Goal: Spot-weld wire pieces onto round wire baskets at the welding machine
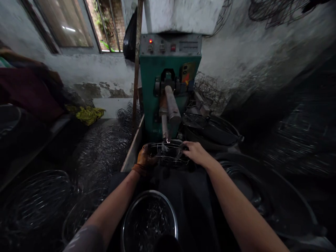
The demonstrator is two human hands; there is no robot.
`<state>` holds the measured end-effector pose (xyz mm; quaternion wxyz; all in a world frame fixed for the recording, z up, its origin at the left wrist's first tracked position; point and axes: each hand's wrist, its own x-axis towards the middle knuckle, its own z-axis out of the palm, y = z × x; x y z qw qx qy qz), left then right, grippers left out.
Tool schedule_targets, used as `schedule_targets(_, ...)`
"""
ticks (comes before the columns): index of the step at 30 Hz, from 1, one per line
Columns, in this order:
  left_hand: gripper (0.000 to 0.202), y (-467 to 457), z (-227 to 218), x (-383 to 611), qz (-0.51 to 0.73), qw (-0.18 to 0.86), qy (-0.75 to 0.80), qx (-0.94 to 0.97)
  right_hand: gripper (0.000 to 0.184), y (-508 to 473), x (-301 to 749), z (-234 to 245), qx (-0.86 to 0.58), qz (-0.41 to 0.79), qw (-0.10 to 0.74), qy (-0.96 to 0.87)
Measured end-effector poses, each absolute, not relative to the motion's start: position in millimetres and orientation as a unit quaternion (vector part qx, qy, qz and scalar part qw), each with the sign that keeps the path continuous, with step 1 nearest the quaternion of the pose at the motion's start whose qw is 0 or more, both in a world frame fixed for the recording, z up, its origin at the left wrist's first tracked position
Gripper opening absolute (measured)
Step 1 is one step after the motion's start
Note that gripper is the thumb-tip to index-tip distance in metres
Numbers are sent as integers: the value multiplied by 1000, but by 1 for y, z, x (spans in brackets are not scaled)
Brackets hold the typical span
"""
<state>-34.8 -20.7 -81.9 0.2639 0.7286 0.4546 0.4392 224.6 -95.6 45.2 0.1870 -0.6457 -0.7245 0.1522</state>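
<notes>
A round wire basket frame (173,157) is held level under the electrode tips of a green spot welder (148,87). A bright glow shows at the lower tip (168,140), by the frame's upper ring. My left hand (145,155), in an orange-brown glove, is closed on the frame's left side. Bare, my right hand (193,152) pinches its right side, thumb and fingers near the upper ring. Below my hands stands a metal bowl (124,231) with many small bent wire pieces (157,217) in it.
Piles of wire parts (102,154) lie on the left, with a yellow cloth (90,114) behind. Large dark basins (296,196) stand on the right, one with wire rings. A wooden board (133,147) rises left of the welder. Far left, a person's arm (18,56) shows.
</notes>
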Motion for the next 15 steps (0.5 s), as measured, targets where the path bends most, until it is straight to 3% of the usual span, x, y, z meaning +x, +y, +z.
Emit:
schedule_targets(7,57,-8,-98,-44,472,342,453,674,20,-69,197,54,-649,98,119,-745)
schedule_targets(15,63,10,-119,-41,487,307,481,661,20,-49,193,44,-655,82,143,-737)
